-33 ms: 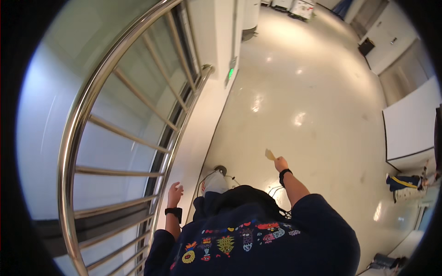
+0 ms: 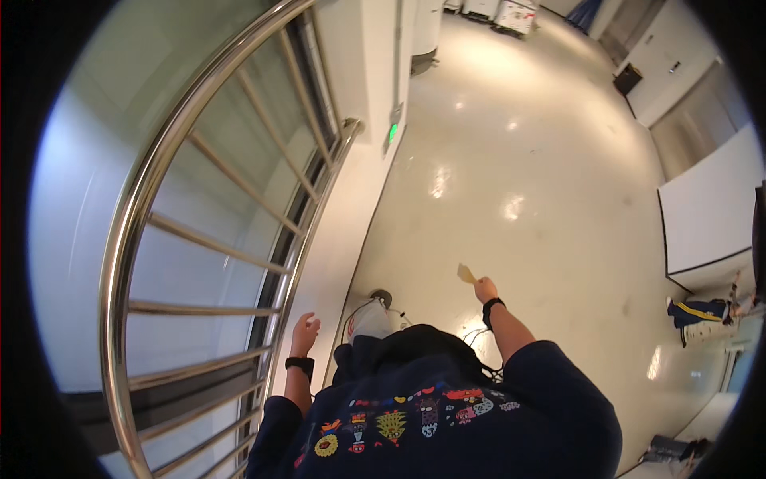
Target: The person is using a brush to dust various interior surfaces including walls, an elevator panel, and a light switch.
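Observation:
In my right hand (image 2: 486, 290), held out ahead of me over the floor, is a thin flat yellowish piece (image 2: 465, 274) that widens toward its far end, like a small scraper. Its exact kind is too small to make out. The fingers are closed round its narrow end, and it touches nothing else. My left hand (image 2: 304, 333) hangs above the white ledge beside the railing (image 2: 120, 271), with loosely bent fingers, apart and holding nothing. Each wrist wears a black band.
A metal railing curves along my left, in front of glass panels. Close to my body, a white bag-like thing (image 2: 370, 321) and a dark round object (image 2: 381, 298) with cables are on the pale glossy floor (image 2: 511, 160). White panels (image 2: 710, 207) and dark clothing (image 2: 700, 311) are at the right.
The view has shifted very slightly. My right hand and the flat piece sit a little lower in the picture; both hands keep the same hold.

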The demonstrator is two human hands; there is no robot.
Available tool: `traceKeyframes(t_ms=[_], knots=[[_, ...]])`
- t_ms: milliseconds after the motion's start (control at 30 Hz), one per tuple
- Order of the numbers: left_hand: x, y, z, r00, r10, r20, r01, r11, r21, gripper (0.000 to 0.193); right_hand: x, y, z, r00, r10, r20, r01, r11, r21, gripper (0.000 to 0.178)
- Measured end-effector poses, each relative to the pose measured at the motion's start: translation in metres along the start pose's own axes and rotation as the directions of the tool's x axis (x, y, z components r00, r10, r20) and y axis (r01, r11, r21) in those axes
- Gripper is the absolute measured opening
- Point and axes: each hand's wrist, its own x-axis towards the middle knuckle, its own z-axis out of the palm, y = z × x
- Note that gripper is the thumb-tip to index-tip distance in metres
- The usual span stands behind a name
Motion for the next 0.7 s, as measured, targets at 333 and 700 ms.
traceKeyframes(t_ms=[333,700], knots=[[0.140,0.199,0.090,0.811,0.476,0.340,-0.553,0.812,0.183,0.032,0.054,0.028,-0.011,0.928,0.321,0.190,-0.362,0.898,0.250,0.030],[0.239,0.296,0.143,0.769,0.431,0.472,-0.578,0.784,0.227,0.026,0.120,-0.100,-0.111,0.965,0.077,0.249,-0.154,0.939,0.307,0.029]])
